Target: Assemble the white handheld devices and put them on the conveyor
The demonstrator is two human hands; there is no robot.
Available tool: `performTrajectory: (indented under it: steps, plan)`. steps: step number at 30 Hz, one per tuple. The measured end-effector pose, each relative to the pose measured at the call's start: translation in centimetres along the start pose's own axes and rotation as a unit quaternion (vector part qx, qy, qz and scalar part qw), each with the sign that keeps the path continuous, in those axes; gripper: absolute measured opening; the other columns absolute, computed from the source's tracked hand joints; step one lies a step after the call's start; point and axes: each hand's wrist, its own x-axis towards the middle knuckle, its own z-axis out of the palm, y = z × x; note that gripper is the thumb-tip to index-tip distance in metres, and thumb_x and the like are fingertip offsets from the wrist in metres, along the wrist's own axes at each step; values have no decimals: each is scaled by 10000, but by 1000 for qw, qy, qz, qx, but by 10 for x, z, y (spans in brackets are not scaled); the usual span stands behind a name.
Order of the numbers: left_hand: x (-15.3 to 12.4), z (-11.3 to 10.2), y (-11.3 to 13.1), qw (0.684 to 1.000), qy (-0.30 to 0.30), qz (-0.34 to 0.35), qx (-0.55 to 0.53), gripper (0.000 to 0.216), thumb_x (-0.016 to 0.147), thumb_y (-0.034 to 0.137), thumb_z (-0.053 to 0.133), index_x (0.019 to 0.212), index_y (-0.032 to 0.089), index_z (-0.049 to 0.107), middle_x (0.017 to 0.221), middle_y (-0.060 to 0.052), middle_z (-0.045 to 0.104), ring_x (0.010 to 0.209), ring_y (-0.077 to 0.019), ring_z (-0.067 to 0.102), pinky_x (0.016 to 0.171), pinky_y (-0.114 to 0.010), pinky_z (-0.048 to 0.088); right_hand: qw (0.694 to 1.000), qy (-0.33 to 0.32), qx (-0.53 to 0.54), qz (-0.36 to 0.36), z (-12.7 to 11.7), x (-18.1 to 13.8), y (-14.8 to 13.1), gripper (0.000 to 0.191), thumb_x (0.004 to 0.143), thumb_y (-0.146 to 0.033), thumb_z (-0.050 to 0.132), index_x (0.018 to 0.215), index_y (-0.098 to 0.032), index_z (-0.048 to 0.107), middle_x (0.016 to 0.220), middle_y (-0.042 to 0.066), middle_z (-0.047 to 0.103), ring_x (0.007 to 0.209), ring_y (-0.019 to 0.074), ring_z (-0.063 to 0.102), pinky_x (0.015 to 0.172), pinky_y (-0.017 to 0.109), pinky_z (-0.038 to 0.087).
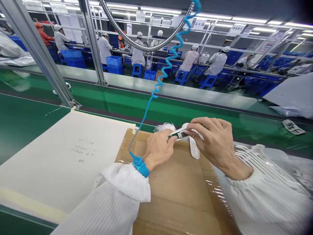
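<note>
Above the far end of a brown cardboard surface (176,186), both hands grip a small white plastic casing (182,130) with a circuit board and a dark part showing inside. My left hand (159,148) is closed around its near left end, thumb on top. Fingers and thumb of my right hand (212,138) pinch its right end. Just below the right fingers lies a long white plastic shell (195,150) with rounded ends. Crumpled see-through film (165,126) sits behind the left hand. A blue wrist strap (141,165) with a coiled cord (168,62) circles my left wrist.
White paper (61,153) with handwriting is taped down on the left. White plastic parts (259,156) lie in film on the right. A green conveyor belt (132,109) runs across behind, carrying a white part (293,126). Metal posts (91,42) stand ahead; several people work beyond.
</note>
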Motion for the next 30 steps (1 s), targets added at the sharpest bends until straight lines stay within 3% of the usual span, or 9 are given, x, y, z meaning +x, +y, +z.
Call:
performTrajectory:
  steps: [4, 9, 12, 15, 18, 20, 24, 30]
  plan:
    - [0, -5, 0, 1000, -5, -5, 12, 296, 993, 374, 469, 1103, 265, 721, 858, -38, 742, 809, -236, 672, 741, -323, 474, 984, 59, -146, -84, 11, 2, -2, 127, 987, -262, 616, 884, -240, 687, 958, 38, 758, 818, 209, 624, 827, 407, 351]
    - [2, -7, -2, 1000, 12, -14, -22, 253, 971, 368, 514, 1087, 275, 719, 902, -41, 754, 828, -237, 674, 749, -321, 462, 976, 76, -177, -102, 18, 4, -5, 169, 994, -183, 575, 872, -233, 681, 900, 26, 762, 805, 203, 641, 810, 403, 348]
    - [7, -6, -6, 993, 48, -74, -73, 218, 962, 354, 523, 962, 242, 709, 853, -42, 745, 784, -223, 660, 718, -315, 447, 992, 17, -106, -61, 19, 0, -8, 271, 998, -188, 514, 759, -230, 634, 814, 24, 724, 744, 206, 613, 760, 402, 359]
    - [12, -6, -10, 972, 77, -135, -175, 224, 970, 348, 507, 893, 205, 660, 831, -37, 736, 688, -173, 632, 668, -289, 440, 992, -50, 81, 79, 23, -6, -14, 237, 986, -331, 542, 779, -244, 618, 800, 33, 691, 724, 218, 609, 655, 363, 395]
    - [13, -4, -12, 950, 67, -134, -275, 189, 968, 350, 516, 957, 191, 618, 904, -36, 738, 624, -128, 613, 638, -267, 451, 943, -33, 228, 242, 33, -7, -23, 236, 930, -470, 631, 842, -253, 656, 814, 33, 688, 758, 223, 629, 634, 342, 433]
    - [12, -1, -12, 949, 60, -103, -293, 170, 969, 341, 520, 1007, 196, 600, 874, -23, 723, 641, -128, 617, 649, -262, 458, 906, 14, 299, 300, 43, -3, -29, 256, 883, -504, 691, 889, -249, 680, 872, 34, 700, 789, 210, 630, 698, 345, 465]
    - [6, 3, -9, 971, 57, -52, -225, 126, 987, 303, 492, 1063, 227, 558, 747, 15, 671, 673, -155, 618, 677, -269, 441, 834, 88, 401, 369, 60, 6, -41, 342, 786, -536, 783, 904, -230, 686, 887, 24, 688, 751, 167, 587, 710, 322, 468]
    - [1, 5, -4, 994, 81, -29, -70, 106, 1000, 254, 438, 1058, 252, 526, 876, -18, 690, 775, -209, 641, 648, -291, 374, 761, 114, 454, 449, 70, 5, -47, 479, 658, -618, 838, 873, -209, 710, 859, 17, 661, 725, 147, 524, 670, 303, 422]
